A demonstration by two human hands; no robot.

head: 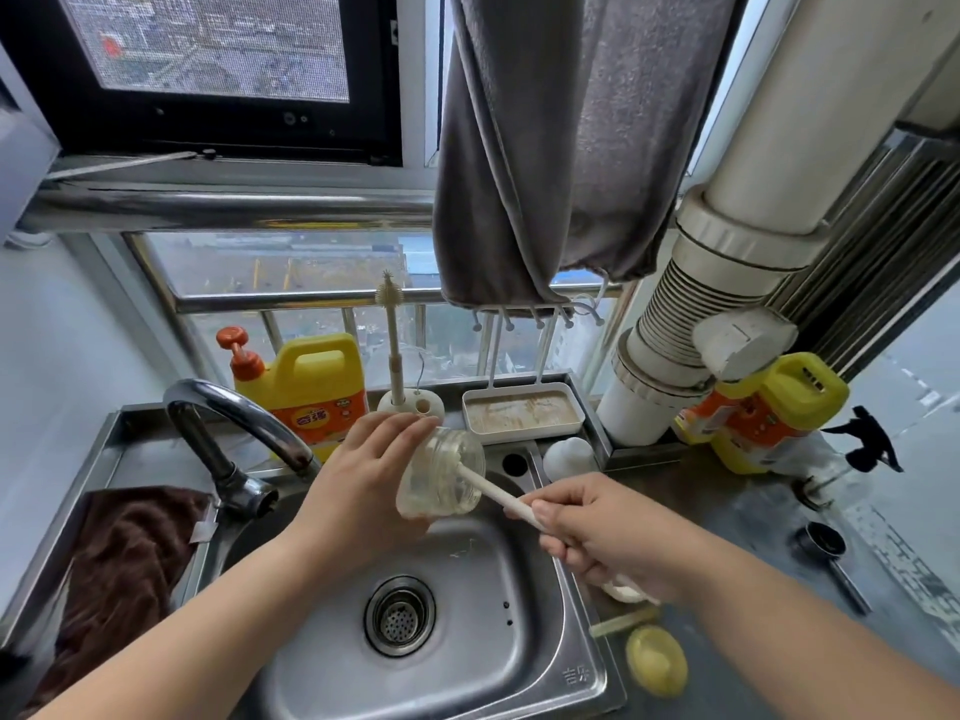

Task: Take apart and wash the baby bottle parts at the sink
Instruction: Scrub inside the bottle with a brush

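Scrubbing step: your left hand grips the bottle, right hand pinches the brush inside it; next, rinse under the tap

Both forearms bare to frame edge, no sleeves, watch or rings visible on left hand or right hand.

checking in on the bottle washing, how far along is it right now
Done: the bottle body is off its top, and a yellowish part lies on the counter right of the sink. In hand: the left hand holds the body over the sink while the right hand works a brush handle into it. Left: rinsing, since no water runs from the tap, and the counter part.
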